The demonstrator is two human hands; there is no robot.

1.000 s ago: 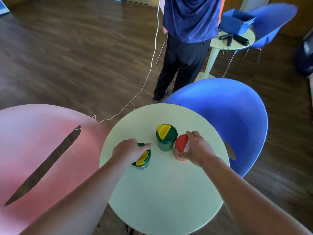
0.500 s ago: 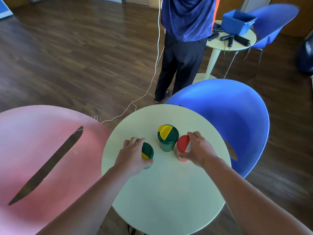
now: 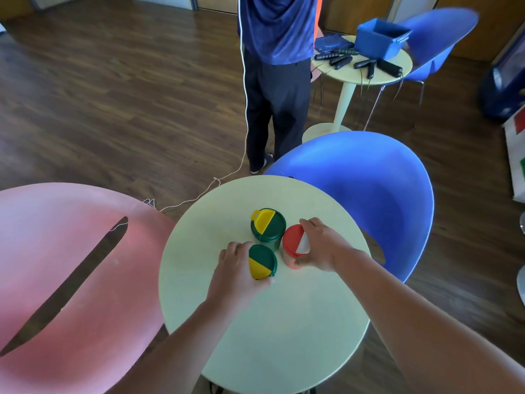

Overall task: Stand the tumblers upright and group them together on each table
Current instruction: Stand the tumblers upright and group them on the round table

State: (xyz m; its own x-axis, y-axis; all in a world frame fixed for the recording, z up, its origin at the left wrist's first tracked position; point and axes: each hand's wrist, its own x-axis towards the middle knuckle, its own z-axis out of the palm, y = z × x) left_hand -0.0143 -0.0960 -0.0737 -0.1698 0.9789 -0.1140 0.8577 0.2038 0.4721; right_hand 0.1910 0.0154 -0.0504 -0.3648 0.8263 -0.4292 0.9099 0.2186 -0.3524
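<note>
Three tumblers stand close together near the middle of a round pale green table. A green tumbler with its yellow flip lid open stands upright at the back. In front of it, my left hand wraps around a second green tumbler with a green and yellow lid, which is upright. To the right, my right hand grips a red tumbler with a red and white lid, also upright and touching the back green one.
A blue chair sits against the table's far right side, a pink chair at the left. A person stands beyond, trailing a white cord. A second table behind holds a blue bin and dark handles.
My left hand has slid its green tumbler right, up against the other two. The right hand has kept hold of the red tumbler beside the back green one.
</note>
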